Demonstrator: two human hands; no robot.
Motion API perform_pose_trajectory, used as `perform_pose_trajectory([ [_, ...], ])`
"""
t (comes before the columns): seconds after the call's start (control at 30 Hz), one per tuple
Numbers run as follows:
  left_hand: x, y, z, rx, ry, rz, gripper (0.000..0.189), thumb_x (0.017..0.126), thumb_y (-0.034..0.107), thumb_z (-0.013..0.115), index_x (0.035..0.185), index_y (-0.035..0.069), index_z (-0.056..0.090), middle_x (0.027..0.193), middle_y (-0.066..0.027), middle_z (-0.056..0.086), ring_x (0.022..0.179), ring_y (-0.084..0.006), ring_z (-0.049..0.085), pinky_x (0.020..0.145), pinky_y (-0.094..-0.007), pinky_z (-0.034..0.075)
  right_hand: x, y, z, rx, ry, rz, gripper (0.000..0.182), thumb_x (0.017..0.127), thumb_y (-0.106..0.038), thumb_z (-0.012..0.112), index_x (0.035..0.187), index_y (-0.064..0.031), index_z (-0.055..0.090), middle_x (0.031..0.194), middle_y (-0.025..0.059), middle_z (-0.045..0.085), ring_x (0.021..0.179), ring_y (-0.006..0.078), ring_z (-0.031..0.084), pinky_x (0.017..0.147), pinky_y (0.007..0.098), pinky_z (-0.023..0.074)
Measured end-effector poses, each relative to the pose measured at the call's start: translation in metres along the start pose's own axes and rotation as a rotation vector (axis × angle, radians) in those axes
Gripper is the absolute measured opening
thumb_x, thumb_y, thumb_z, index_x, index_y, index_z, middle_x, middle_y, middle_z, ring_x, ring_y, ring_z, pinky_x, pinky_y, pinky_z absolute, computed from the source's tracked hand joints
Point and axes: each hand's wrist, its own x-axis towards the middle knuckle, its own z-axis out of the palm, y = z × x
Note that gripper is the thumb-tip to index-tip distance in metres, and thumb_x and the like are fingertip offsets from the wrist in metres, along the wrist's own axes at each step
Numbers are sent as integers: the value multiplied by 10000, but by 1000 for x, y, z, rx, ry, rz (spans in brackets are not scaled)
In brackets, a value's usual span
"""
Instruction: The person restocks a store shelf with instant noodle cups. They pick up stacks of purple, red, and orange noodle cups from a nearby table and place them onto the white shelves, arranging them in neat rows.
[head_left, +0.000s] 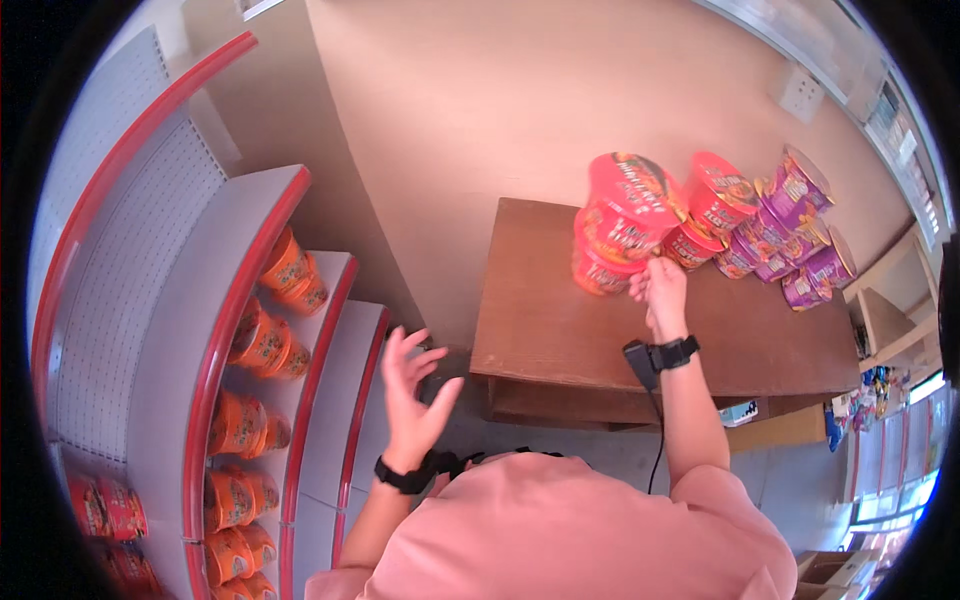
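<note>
On the right side, two stacked red instant noodle cups (626, 214) show some motion blur over the brown wooden table (540, 330). My right hand (664, 292) has its fingers curled at the lower cup of this stack, on its right side. Whether the cups touch the tabletop is hard to tell. My left hand (416, 405) is held in the air between the shelf and the table, fingers apart and nothing in it. Just right of the stack stand more red noodle cups (720, 191), also one on another. Beyond them are several purple noodle cups (795, 225).
A grey shelf unit with red edges (255, 300) rises on the left, with stacked orange noodle cups (259, 334) on one tier and red packs (109, 510) at lower left. The wall (450, 112) backs the table. A wooden rack (892, 322) stands at the far right.
</note>
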Motion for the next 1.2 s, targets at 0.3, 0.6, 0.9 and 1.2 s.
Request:
perform_pose_trajectory([
  [0.3, -113, 14, -149, 482, 864, -20, 604, 781, -35, 622, 1312, 16, 340, 1231, -134, 478, 1008, -204, 567, 883, -330, 445, 107, 46, -51, 112, -98, -47, 186, 938, -219, 444, 968, -74, 556, 859, 52, 613, 743, 147, 597, 622, 249, 493],
  [0.6, -210, 140, -293, 1428, 1733, 135, 744, 760, 80, 705, 1334, -64, 253, 1309, -218, 351, 1224, -312, 364, 1027, -426, 292, -17, 11, 43, -28, -174, 54, 419, 925, -412, 478, 920, 2, 546, 618, 56, 476, 543, 221, 446, 552, 368, 409],
  [0.9, -276, 199, -397, 1600, 1978, -145, 1167, 558, 276, 866, 1357, -111, 109, 1341, -314, 259, 1267, -417, 262, 1051, -489, 237, -127, 26, 190, -5, -671, -36, 284, 960, -282, 468, 723, -125, 460, 648, -42, 422, 536, 30, 370, 486, 189, 252],
  [1.2, -282, 203, -423, 1587, 1811, 28, 1254, 510, 289, 880, 1398, -50, 61, 1373, -267, 275, 1265, -368, 333, 1052, -435, 287, -151, 37, 192, -15, -687, -47, 306, 967, -262, 453, 702, -110, 441, 627, -31, 437, 519, 33, 377, 481, 190, 257],
])
